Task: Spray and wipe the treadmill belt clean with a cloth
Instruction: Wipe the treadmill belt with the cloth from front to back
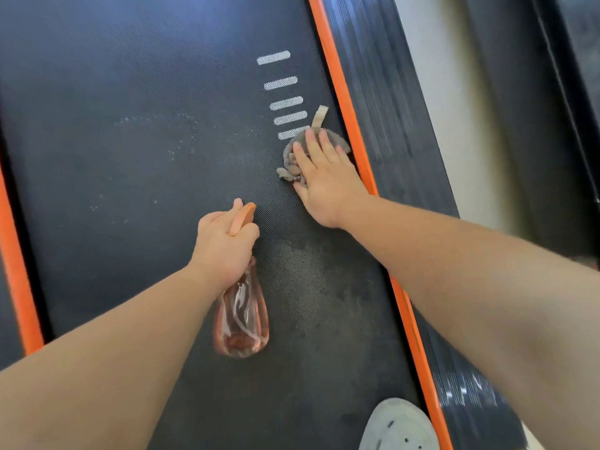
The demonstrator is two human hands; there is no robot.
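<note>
The dark textured treadmill belt fills most of the head view, with pale spray droplets at its middle left. My right hand lies flat with straight fingers on a grey nubby cloth, pressing it onto the belt beside the right orange strip. A beige loop tag sticks out past the fingertips. My left hand grips the neck of a clear orange-tinted spray bottle, its orange nozzle pointing away from me over the belt. A little liquid sits at the bottle's bottom.
Orange strips border the belt on both sides, with a black ribbed side rail to the right. White dashes mark the belt above the cloth. A grey perforated shoe stands on the belt at the bottom right.
</note>
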